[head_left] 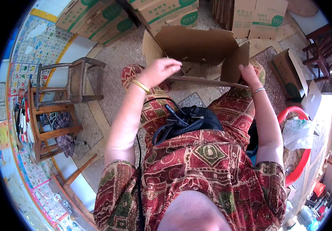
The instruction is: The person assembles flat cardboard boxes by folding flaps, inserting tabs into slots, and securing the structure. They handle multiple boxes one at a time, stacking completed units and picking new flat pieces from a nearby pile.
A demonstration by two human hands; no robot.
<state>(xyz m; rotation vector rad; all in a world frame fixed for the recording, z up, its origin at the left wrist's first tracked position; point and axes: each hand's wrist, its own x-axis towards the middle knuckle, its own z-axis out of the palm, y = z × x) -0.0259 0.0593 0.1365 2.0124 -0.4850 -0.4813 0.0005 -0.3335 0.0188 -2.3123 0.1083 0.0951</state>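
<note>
An open cardboard box (196,40) stands on the floor between my knees, its walls upright and brown inside. My right hand (250,74) is closed on the near right corner of its rim, thumb and fingers pinching the board. Over the near left corner is my left hand (159,71), a gold bangle at its wrist. Its fingers stretch to the right, with nothing visible in them. Whether they touch the box wall I cannot tell.
Flattened and stacked cartons (166,13) with green print line the far side. A wooden chair (79,81) stands left. To the right are another carton (289,75) and a red basin (302,165) with a white plastic bag (297,134). A black pouch (196,120) lies in my lap.
</note>
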